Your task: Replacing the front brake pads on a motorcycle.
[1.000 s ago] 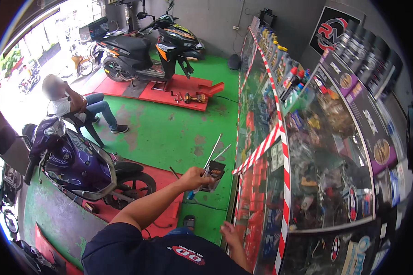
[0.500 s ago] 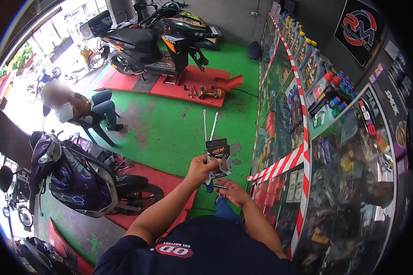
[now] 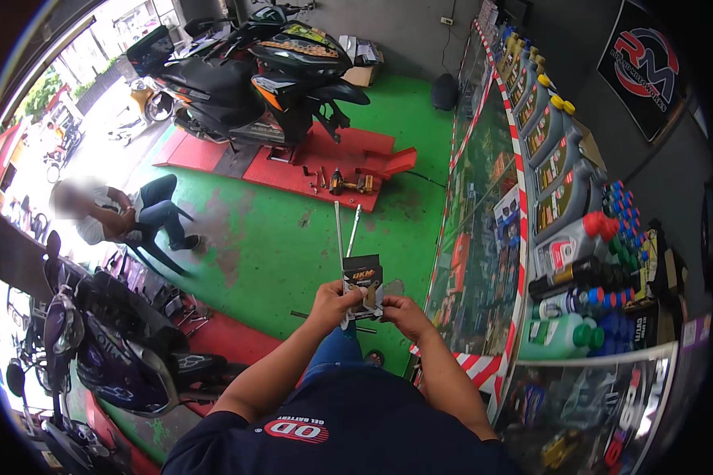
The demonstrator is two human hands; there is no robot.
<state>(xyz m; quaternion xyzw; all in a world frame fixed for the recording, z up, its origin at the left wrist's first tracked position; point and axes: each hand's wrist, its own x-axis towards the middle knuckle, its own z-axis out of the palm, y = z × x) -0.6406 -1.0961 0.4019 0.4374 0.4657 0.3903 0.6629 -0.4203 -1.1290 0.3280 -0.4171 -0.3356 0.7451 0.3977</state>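
My left hand (image 3: 334, 305) is closed around a small black-and-white cardboard box (image 3: 362, 273), thumb across its front. Two long metal rods (image 3: 352, 229) stick out beyond the box from the same grip. A thin dark crossbar (image 3: 299, 314) shows on both sides below that hand, so the rods look like T-handle wrenches. My right hand (image 3: 407, 317) pinches the lower right edge of the box with its fingertips. What lies behind the box is hidden.
On my right runs a glass display counter (image 3: 475, 277) topped with oil bottles (image 3: 558, 170). Ahead, a black-and-orange scooter (image 3: 253, 87) stands on a red lift platform (image 3: 281, 162) beside a yellow-black power drill (image 3: 350, 182). A seated person (image 3: 123, 214) and a purple scooter (image 3: 127, 360) are at left.
My right hand has moved up to the lower edge of the box. The box and rods have shifted slightly left and down. The view has turned toward the right.
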